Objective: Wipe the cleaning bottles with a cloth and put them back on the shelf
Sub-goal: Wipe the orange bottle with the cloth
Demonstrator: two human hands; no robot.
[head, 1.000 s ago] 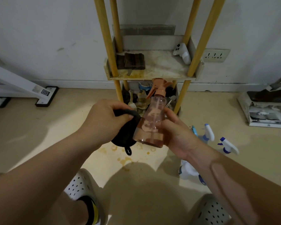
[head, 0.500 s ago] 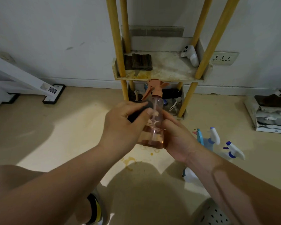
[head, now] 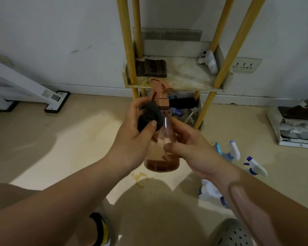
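Observation:
A clear pinkish spray bottle (head: 163,157) with an orange trigger head is held upright in front of me. My right hand (head: 190,146) grips its body from the right, thumb across the front. My left hand (head: 133,137) holds a bunched dark cloth (head: 150,117) pressed against the bottle's neck and upper left side. Behind them stands the shelf (head: 176,79) with yellow posts, its stained white tray level with the bottle's head.
On the tray lie a folded dark cloth (head: 154,68) and a white spray head (head: 209,61). White and blue spray bottles (head: 231,151) stand or lie on the floor at right. The lower shelf holds clutter. A wall socket (head: 244,65) and a box (head: 299,128) sit further right.
My left hand moved the cloth from the bottle's lower left side up to its neck. The bottle rose slightly and stands more upright. The camera came closer to the shelf.

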